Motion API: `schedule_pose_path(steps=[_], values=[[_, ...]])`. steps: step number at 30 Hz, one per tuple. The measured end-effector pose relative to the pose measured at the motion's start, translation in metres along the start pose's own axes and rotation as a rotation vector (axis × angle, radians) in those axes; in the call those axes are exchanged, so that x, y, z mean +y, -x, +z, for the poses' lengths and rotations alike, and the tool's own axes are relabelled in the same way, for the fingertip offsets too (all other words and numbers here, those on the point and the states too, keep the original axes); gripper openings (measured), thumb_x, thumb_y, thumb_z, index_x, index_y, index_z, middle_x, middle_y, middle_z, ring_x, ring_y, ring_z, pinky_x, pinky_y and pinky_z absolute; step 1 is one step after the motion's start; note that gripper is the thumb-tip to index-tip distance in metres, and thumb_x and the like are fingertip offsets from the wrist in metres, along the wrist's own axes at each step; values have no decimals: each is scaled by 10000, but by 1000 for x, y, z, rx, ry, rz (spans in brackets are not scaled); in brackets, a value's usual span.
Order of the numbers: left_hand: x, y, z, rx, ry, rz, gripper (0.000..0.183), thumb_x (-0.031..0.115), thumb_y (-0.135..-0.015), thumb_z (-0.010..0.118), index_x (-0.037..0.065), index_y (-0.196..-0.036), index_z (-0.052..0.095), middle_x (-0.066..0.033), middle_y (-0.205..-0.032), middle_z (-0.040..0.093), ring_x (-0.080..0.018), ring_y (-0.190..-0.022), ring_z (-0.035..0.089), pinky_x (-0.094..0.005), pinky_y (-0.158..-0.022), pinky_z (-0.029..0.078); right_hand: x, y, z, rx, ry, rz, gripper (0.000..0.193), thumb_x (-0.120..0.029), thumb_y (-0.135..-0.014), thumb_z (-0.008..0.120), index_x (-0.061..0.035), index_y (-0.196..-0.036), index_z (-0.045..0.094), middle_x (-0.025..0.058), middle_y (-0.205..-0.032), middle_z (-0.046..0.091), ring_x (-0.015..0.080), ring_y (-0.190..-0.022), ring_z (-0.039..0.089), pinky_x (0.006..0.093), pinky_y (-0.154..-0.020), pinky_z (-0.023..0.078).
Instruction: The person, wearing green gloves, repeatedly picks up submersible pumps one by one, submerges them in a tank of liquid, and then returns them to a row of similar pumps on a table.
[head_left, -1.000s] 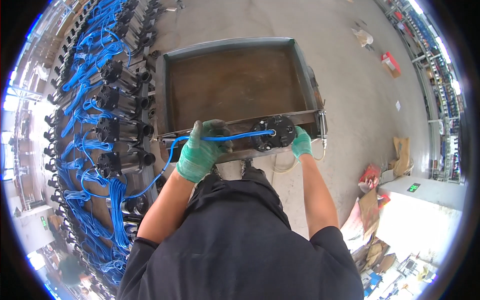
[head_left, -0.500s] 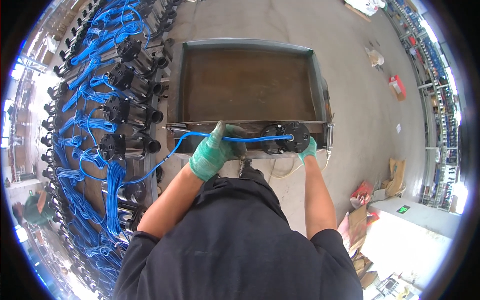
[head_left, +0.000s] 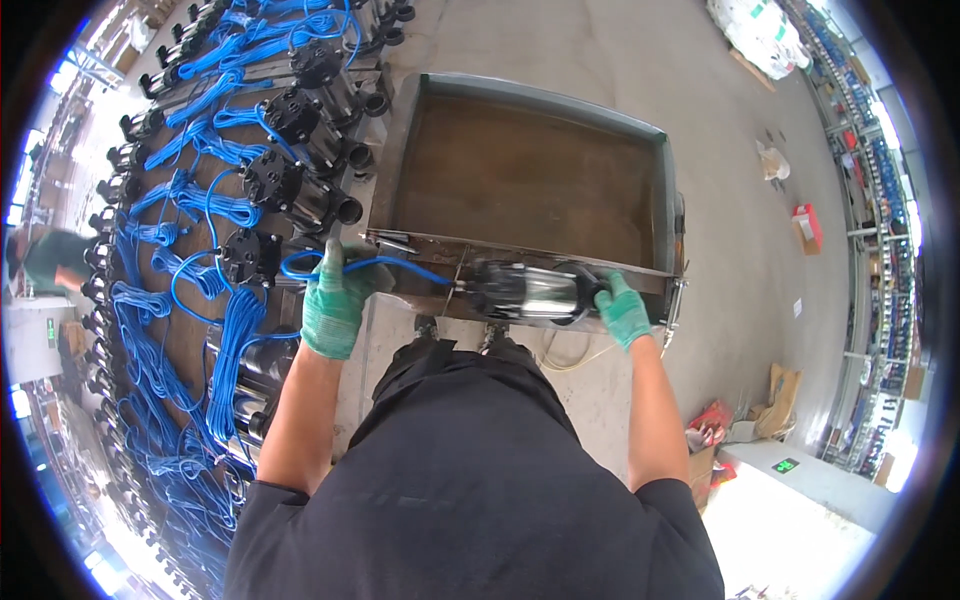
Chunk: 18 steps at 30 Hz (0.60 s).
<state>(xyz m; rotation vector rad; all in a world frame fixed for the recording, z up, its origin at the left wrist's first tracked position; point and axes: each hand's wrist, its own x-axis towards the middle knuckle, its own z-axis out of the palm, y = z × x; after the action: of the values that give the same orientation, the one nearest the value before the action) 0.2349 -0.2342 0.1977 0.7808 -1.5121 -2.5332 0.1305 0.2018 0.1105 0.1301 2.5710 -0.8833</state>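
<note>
A pump with black ends and a shiny metal body (head_left: 548, 294) lies tilted sideways over the near edge of the tank, blurred by motion. My right hand (head_left: 624, 312), in a green glove, is closed around its right end. From its left end a blue cable (head_left: 408, 264) runs across my left hand (head_left: 336, 306) toward the pumps on the left. That hand is gloved too, its thumb raised and apart from the fingers, which point right; the cable passes between them.
A rectangular metal tank (head_left: 545, 92) holding brownish water stands in front of me. Rows of similar pumps (head_left: 288, 188) with coiled blue cables (head_left: 235, 350) fill the left side. A red and white box (head_left: 806, 229) lies on the floor at right. Another person (head_left: 50, 262) is at far left.
The pump has swung from end-on to lying sideways, its cable end now pointing left. My left hand has moved left along the cable. The whole view has shifted a little.
</note>
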Motion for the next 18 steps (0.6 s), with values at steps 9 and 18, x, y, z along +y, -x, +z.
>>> schedule_pose_path(steps=[9,18], values=[[-7,18,13,-161,-69,245,610,532,-1053,381,-14,-1158,632,-131,-977,721,-214,-897,690,-347,-850,542,7,-6,17,-105,-200,-175,470,-226,-900,575,-103,-1350,518,231,-1164,682,410,-1068,650,463,-906,506],[-34,5,101,-499,44,-319,555,507,-1032,477,3,-1191,646,-129,-1008,708,-225,-879,698,-374,-832,564,152,-46,60,434,423,-261,386,-335,-868,678,-102,-1176,688,190,-1145,702,395,-1068,661,445,-900,532]])
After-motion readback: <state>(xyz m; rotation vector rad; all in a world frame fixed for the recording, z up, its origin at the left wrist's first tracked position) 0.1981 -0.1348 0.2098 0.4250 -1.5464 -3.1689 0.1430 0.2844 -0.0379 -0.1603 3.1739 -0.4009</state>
